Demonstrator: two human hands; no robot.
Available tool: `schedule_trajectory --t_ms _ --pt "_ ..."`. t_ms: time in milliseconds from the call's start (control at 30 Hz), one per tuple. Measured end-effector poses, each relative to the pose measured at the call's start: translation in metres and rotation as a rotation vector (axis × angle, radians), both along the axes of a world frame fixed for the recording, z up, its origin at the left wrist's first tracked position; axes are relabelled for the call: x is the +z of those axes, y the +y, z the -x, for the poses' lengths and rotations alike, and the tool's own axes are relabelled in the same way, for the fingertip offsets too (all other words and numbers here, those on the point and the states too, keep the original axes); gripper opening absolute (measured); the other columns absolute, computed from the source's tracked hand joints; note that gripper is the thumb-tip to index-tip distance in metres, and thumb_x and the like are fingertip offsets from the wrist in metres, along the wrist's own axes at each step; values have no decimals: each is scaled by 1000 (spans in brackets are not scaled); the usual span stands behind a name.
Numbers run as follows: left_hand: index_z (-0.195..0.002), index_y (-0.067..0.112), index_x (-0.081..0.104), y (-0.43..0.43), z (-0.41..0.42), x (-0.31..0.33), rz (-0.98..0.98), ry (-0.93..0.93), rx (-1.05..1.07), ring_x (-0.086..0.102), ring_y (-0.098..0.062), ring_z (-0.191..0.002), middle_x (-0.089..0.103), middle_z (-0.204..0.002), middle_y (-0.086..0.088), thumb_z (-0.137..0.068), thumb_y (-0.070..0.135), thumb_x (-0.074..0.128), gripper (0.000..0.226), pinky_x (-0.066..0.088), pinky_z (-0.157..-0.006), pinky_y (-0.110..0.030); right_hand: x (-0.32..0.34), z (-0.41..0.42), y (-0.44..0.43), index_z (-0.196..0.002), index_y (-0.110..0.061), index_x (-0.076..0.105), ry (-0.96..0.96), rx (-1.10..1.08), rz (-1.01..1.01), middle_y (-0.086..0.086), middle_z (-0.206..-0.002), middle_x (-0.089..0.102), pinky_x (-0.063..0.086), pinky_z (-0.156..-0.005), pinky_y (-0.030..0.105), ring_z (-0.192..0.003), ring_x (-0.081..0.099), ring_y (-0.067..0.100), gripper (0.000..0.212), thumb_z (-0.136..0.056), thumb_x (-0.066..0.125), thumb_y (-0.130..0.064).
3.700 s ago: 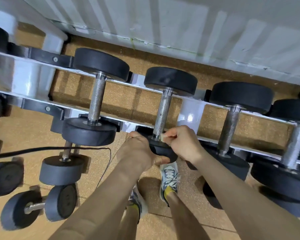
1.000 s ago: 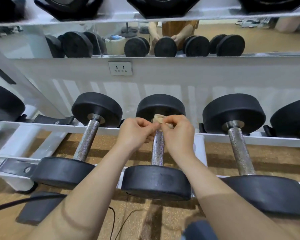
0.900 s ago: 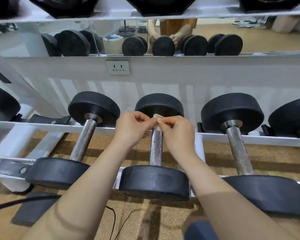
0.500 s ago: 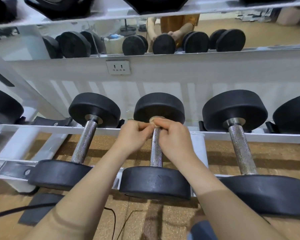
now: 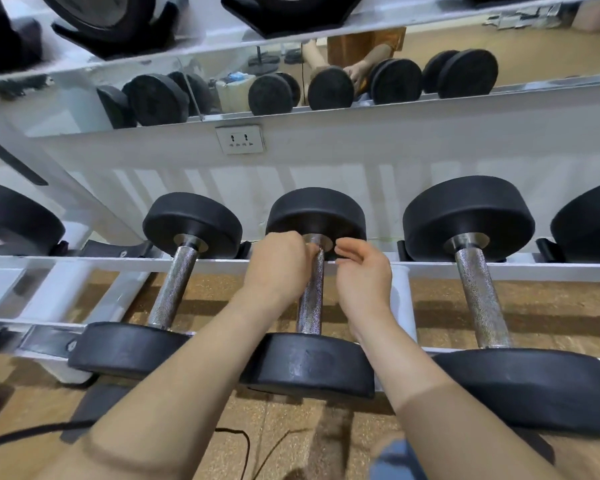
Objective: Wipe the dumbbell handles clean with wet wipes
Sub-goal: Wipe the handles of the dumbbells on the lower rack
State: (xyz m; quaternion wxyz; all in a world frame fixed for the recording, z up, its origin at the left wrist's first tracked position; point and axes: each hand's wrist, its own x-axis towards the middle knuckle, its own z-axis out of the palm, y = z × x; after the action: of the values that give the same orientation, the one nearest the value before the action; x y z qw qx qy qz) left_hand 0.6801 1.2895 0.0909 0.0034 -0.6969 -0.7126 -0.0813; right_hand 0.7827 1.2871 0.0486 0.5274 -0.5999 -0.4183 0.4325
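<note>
Fingers (image 5: 298, 245) of your left hand (image 5: 278, 268) curl round the far end of the handle (image 5: 309, 306) at mid-frame; whether a wet wipe lies under them cannot be told. Your right hand (image 5: 361, 277) hangs just beside the handle, its fingers loosely bent and holding nothing. Your dumbbell (image 5: 309, 365) lies across the white rack (image 5: 400, 289), with a wall socket (image 5: 239, 139) beyond it.

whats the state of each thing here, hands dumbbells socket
left hand: curled against top of middle handle, wipe not visible
right hand: open, off the handle
middle dumbbell: racked, touched by left hand
left dumbbell: racked, untouched
right dumbbell: racked, untouched
socket: nothing plugged in
</note>
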Motion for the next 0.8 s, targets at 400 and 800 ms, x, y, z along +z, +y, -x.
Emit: schedule_trajectory --t_ms 400,800 --pt "-67 10 68 -34 27 24 178 -112 -278 38 -17 -53 54 -62 -14 -88 29 59 30 43 -60 -31 3 3 0 -81 -24 74 155 94 118 -6 -91 71 55 -85 33 -92 65 17 27 -79 56 -4" --pt "-85 21 79 -39 32 7 102 -532 -79 65 -2 -71 71 -71 12 -82 25 76 6 53 -74 -22 -4 -2 9 -69 -23 68 -251 73 33 -5 -74 69 55 -73 35 -77 66 20 13 -81 69 -19"
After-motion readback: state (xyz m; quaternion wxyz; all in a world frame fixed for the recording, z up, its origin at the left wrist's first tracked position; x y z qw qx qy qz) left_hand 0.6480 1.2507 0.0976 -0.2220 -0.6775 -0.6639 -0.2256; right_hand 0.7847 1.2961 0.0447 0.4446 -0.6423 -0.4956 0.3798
